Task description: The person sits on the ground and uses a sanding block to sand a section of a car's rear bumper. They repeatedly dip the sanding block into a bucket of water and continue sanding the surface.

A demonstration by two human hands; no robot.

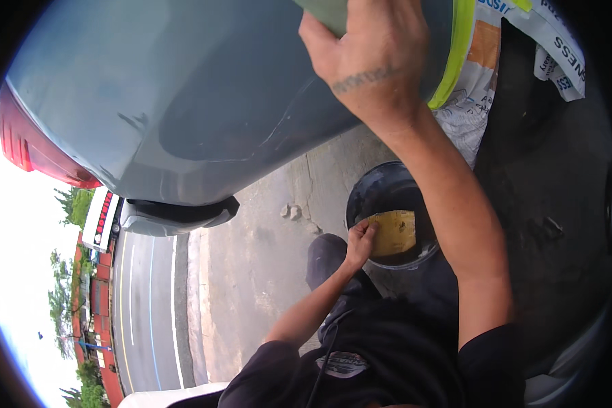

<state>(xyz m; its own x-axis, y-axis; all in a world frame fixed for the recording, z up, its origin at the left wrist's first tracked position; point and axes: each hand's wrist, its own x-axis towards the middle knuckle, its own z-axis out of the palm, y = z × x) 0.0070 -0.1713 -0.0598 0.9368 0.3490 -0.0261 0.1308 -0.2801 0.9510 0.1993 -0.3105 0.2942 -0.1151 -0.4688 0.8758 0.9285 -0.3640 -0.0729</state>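
Observation:
My left hand [362, 239] is closed on one edge of a worn yellow sheet [394, 232], which looks like sandpaper. The sheet is over a round black basin [355, 192] on the ground. At the top of the view my right hand [374, 58] is up against the grey car body panel [211, 88]. Its thumb and fingers grip a flat green piece [328, 12], partly cut off by the picture's edge. Light scratches and a darker, smoother-looking patch show on the panel below this hand.
Bright yellow-green tape [453, 58] and printed masking paper [479, 75] border the panel on the right. A red tail light [37, 139] and a bumper corner [177, 214] are at left. Cracked concrete [251, 272] lies below, with a road [146, 299] beyond.

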